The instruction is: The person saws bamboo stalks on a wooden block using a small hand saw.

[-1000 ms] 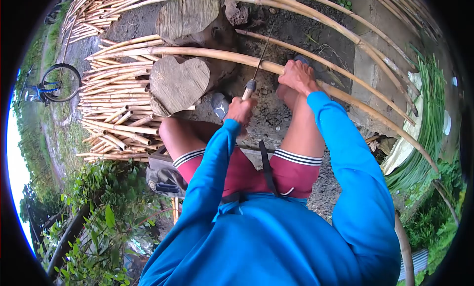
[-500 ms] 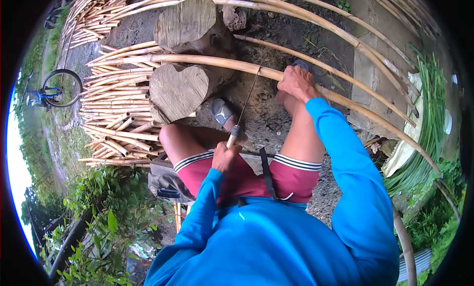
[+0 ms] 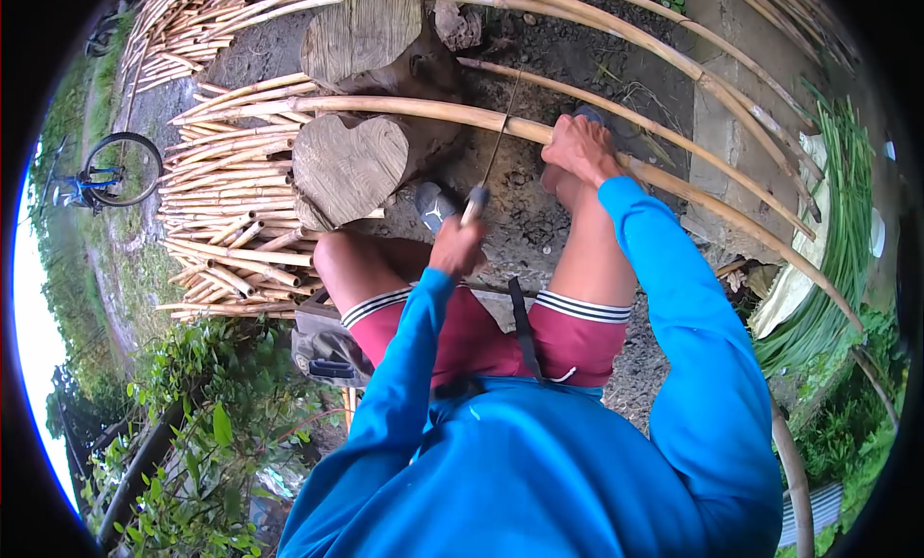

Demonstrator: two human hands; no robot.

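My left hand (image 3: pixel 459 247) is closed around the handle of a narrow-bladed saw (image 3: pixel 498 150), light-coloured with a dark collar. The thin blade points away from me and crosses a long bamboo pole (image 3: pixel 414 106), touching it; how deep it sits is too small to tell. My right hand (image 3: pixel 582 149) grips that pole a little to the right of the blade, near my right knee. The pole's left part lies over a heart-shaped sawn log (image 3: pixel 349 168), and its right part runs on towards the greenery.
Cut bamboo pieces (image 3: pixel 231 187) are piled at the left. Another thick log (image 3: pixel 361 38) stands farther off. More long poles (image 3: pixel 616 28) arch across the top and right. Green stalks (image 3: pixel 847 221) lie on a pale sack (image 3: pixel 784 293). A bicycle (image 3: pixel 120 170) is at far left.
My left hand has pushed the saw forward and slightly right, so more blade reaches past the pole. My right hand keeps its grip, almost unmoved.
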